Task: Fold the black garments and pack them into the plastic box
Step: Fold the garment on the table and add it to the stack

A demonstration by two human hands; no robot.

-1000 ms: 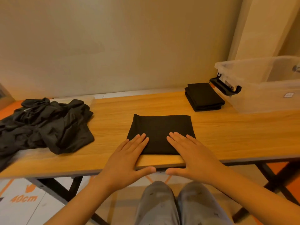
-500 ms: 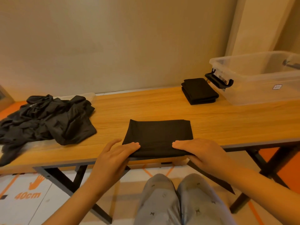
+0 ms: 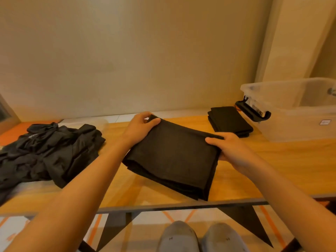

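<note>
Above the table (image 3: 272,171), left hand (image 3: 140,128) and right hand (image 3: 231,150) each pinch a far corner of the folded garment (image 3: 172,157), raised off the wood, with the box (image 3: 298,113) (apparently empty) well right; keeping both corners level should stop the layers sliding apart.

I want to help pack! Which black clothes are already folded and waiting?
Look along the wooden table to the clear plastic box at its right end. Just left of its black latch lies a small folded stack. Unlike the crumpled pile and the garment between left hand and right hand, it lies neat and untouched.
</note>
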